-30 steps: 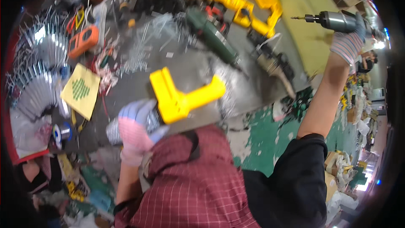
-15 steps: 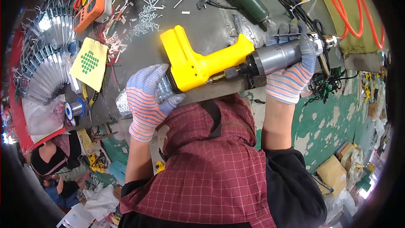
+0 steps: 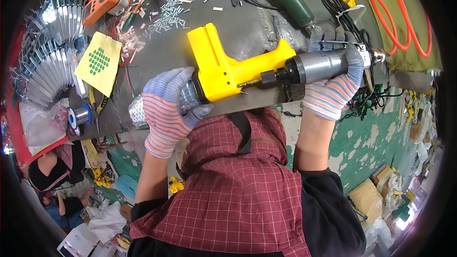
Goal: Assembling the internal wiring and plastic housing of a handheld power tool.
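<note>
My left hand point(image 3: 167, 109), in a striped knit glove, is closed around the bubble-wrapped end point(image 3: 138, 111) of a yellow pistol-shaped power tool housing point(image 3: 221, 72). The housing lies at the bench's near edge, its handle reaching right. In my right hand point(image 3: 335, 81), gloved alike, is a grey cylindrical air screwdriver point(image 3: 319, 65), the fingers wrapped over its rear body. Its dark chuck point(image 3: 268, 76) points left, and the thin bit point(image 3: 248, 83) meets the housing's near side. Whether the bit sits in a screw is too small to tell.
Loose screws point(image 3: 169, 16) lie across the back of the grey bench point(image 3: 157, 57). A green power tool point(image 3: 288, 2) and a coiled orange air hose point(image 3: 402, 38) are at back right. Metal strips point(image 3: 50, 81), a yellow card point(image 3: 99, 64), a solder spool point(image 3: 79, 116) and pliers point(image 3: 98, 107) stand left.
The whole view has shifted slightly, bench and hands together. Both hands keep the same grips, and the screwdriver still points at the same side of the yellow housing.
</note>
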The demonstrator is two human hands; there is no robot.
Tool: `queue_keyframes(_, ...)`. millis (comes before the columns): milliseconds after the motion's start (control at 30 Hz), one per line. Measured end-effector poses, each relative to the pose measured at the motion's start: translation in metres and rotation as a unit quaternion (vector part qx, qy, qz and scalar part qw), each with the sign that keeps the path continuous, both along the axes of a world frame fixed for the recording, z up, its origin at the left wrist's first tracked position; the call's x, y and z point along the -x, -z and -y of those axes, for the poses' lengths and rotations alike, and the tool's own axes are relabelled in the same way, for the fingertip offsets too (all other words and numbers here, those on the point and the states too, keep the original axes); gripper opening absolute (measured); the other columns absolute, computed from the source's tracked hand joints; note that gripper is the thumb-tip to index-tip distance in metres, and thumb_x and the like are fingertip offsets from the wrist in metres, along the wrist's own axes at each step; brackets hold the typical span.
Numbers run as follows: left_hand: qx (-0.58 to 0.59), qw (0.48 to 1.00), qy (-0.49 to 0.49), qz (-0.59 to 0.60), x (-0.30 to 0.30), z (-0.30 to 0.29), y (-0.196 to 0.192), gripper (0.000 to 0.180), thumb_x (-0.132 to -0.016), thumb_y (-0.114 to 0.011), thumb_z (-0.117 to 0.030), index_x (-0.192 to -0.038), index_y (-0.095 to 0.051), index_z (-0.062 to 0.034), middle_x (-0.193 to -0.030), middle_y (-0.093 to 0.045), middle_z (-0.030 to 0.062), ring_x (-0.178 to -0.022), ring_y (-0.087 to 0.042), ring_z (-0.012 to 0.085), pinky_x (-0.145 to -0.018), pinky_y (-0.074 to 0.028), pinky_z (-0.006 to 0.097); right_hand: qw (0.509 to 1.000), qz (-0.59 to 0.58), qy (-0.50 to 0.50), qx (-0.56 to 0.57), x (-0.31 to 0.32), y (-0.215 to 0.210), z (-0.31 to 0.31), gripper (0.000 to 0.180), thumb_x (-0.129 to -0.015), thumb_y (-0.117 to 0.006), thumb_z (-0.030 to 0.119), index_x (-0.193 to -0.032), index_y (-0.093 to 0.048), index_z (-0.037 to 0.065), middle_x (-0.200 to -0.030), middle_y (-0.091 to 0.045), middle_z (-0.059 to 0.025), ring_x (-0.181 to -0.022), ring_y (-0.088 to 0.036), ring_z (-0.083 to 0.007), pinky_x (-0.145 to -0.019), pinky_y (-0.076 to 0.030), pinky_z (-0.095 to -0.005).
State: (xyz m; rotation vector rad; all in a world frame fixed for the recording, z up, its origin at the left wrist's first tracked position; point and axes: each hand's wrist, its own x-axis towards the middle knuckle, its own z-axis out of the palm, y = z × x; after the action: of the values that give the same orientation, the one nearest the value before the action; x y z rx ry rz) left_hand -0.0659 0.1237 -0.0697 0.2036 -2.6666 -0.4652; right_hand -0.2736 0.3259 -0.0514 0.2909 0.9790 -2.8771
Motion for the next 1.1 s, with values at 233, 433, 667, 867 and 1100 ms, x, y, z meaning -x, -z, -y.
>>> queue_keyframes(233,-0.018,1.0,0.01,-0.018,-0.004,0.004,0.004,0.071,-0.071,-0.076,-0.049,-0.125,-0.058,-0.0079,-0.116,-0.059,0.0126,-0.105,-0.056,0.0339,-0.091,-0.041,0.046,1.0,-0.018,-0.014,-0.011,0.002,0.006,0.002,0.025,-0.076,-0.069,0.012,-0.099,-0.06,0.006,-0.092,-0.066,-0.01,-0.086,-0.067,-0.027,-0.09,-0.055,-0.0482)
queue_keyframes(433,-0.024,1.0,0.009,-0.006,-0.007,0.002,0.004,0.075,-0.067,-0.081,-0.046,-0.126,-0.056,-0.0078,-0.115,-0.06,0.0139,-0.104,-0.057,0.0355,-0.09,-0.044,0.046,0.997,-0.023,-0.077,0.015,0.005,0.018,-0.01,0.02,-0.075,-0.067,0.008,-0.094,-0.06,0.003,-0.085,-0.065,-0.0121,-0.083,-0.066,-0.0297,-0.097,-0.05,-0.0561)
queue_keyframes(667,-0.013,1.0,0.0,0.015,-0.008,0.008,0.004,0.076,-0.067,-0.08,-0.049,-0.126,-0.055,-0.007,-0.115,-0.06,0.0147,-0.106,-0.055,0.0358,-0.092,-0.043,0.047,0.998,-0.026,-0.062,0.002,0.005,0.006,-0.003,0.037,-0.076,-0.066,0.012,-0.111,-0.061,0.001,-0.1,-0.066,-0.0131,-0.096,-0.064,-0.0323,-0.104,-0.042,-0.0632)
queue_keyframes(867,0.011,1.0,-0.02,0.009,-0.001,0.007,-0.002,0.076,-0.066,-0.079,-0.048,-0.126,-0.054,-0.007,-0.118,-0.057,0.0141,-0.108,-0.054,0.0355,-0.094,-0.042,0.047,0.995,-0.092,-0.022,-0.027,0.073,-0.041,-0.067,0.053,-0.073,-0.072,0.012,-0.119,-0.055,-0.007,-0.098,-0.064,-0.0159,-0.094,-0.063,-0.0324,-0.109,-0.036,-0.0617)
queue_keyframes(1100,0.0,1.0,-0.018,0.011,-0.004,0.003,-0.001,0.073,-0.067,-0.079,-0.043,-0.123,-0.055,-0.002,-0.115,-0.057,0.0183,-0.104,-0.054,0.0401,-0.09,-0.041,0.051,0.889,-0.32,0.202,-0.258,0.183,-0.128,-0.085,0.038,-0.08,-0.069,0.022,-0.111,-0.06,0.001,-0.091,-0.066,-0.0087,-0.085,-0.064,-0.0205,-0.095,-0.052,-0.0421)
